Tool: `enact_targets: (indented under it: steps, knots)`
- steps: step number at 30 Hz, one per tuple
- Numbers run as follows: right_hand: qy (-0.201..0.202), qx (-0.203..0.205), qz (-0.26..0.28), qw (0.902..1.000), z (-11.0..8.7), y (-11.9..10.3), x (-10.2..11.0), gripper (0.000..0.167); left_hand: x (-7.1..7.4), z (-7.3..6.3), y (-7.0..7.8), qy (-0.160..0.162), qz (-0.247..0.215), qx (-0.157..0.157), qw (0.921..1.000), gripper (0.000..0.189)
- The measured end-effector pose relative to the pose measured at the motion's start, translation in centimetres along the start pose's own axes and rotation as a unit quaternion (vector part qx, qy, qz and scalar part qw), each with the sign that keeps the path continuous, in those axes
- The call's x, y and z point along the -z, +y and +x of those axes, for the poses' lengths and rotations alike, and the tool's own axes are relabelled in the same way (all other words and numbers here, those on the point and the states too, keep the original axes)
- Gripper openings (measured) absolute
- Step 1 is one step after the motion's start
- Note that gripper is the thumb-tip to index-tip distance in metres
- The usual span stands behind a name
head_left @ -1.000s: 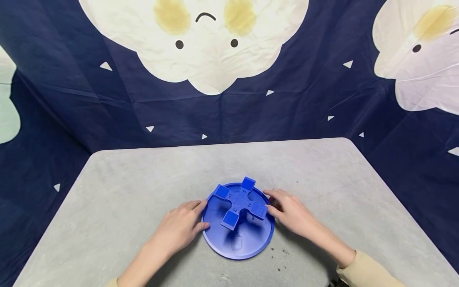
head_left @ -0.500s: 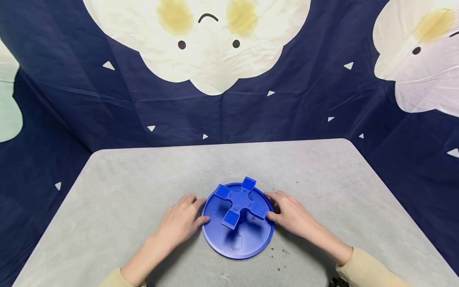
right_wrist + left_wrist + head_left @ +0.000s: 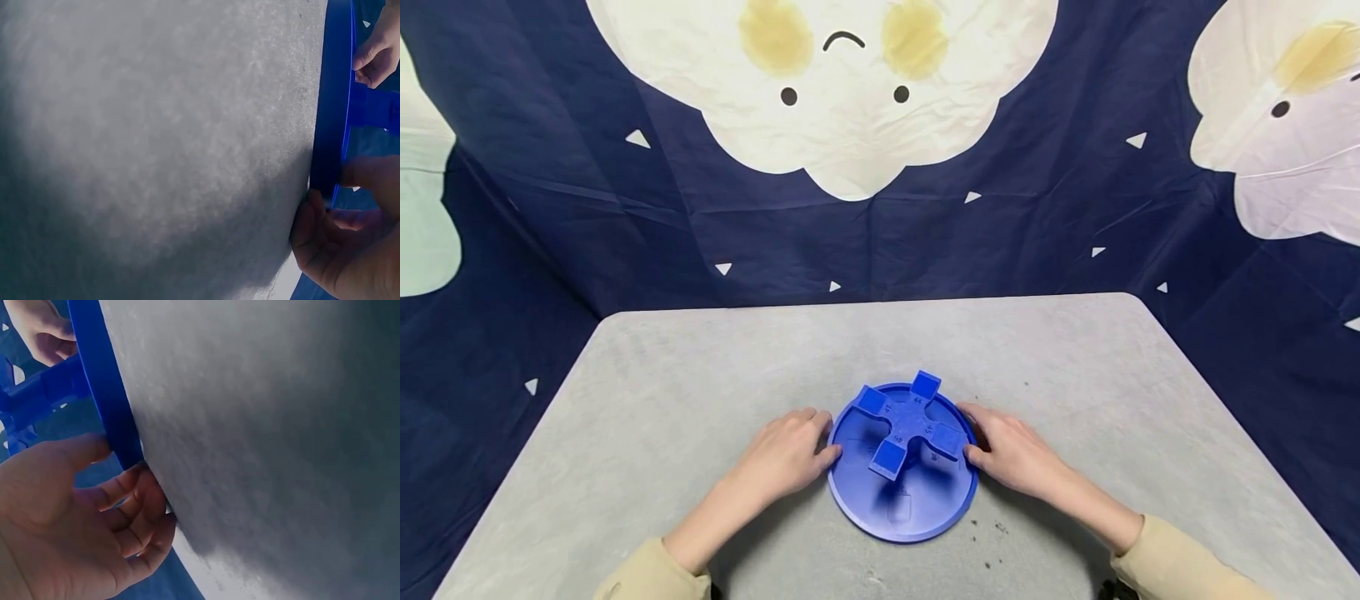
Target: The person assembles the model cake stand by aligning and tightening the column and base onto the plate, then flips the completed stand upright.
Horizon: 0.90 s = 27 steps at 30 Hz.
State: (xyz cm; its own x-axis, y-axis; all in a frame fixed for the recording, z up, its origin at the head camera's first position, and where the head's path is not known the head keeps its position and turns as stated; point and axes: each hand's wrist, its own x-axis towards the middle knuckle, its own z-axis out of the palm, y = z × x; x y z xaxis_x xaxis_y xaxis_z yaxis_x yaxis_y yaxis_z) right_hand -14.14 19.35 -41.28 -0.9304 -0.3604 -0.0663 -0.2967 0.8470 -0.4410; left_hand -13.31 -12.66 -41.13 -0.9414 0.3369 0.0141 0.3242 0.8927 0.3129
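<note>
A blue plastic round base [image 3: 868,496] with a raised rim lies flat on the table. On a short post at its middle stands a cross-shaped top [image 3: 910,421], its arms marked with numbers and ending in square pads. My left hand [image 3: 790,454] pinches the left rim, thumb above and fingertips at the lower edge. Opposite, my right hand [image 3: 1011,454] grips the right rim the same way. Each wrist view shows the rim edge-on, with the left hand [image 3: 81,519] and right hand [image 3: 356,244] curled at its underside.
The grey table [image 3: 715,358] has rounded far corners. Dark crumbs [image 3: 1000,528] lie near the base's lower right. A navy cloth [image 3: 647,250] with white clouds and triangles hangs behind and at both sides.
My left thumb and fingers have slid a little farther along the rim, away from me, and drawn in on it. The right hand and the base have barely moved.
</note>
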Motion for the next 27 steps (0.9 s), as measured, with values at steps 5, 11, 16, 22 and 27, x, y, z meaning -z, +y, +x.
enact_targets:
  steps: [5, 11, 16, 22, 27]
  knots:
    - [-0.011, -0.003, -0.003, 0.9999, 0.09, 0.20, -0.16, 0.058, -0.36, 0.47, -0.18, -0.010, -0.003, 0.005, 0.9999, 0.022]
    - [-0.021, -0.007, 0.009, 0.9997, 0.30, 0.30, -0.07, 0.059, -0.41, 0.64, -0.25, -0.007, -0.002, -0.007, 0.9999, 0.021]
    - [-0.026, -0.001, 0.025, 0.9993, 0.39, 0.48, 0.05, 0.060, -0.29, 0.88, -0.15, -0.005, -0.008, -0.019, 0.9998, 0.023]
    - [-0.023, 0.015, 0.030, 0.9992, 0.38, 0.59, 0.13, 0.059, -0.15, 0.99, 0.00, -0.011, -0.013, -0.015, 0.9997, 0.024]
    - [-0.022, 0.015, 0.020, 0.9994, 0.61, 0.37, 0.60, 0.060, 0.34, 1.10, -0.04, -0.011, -0.018, -0.013, 0.9997, 0.025]
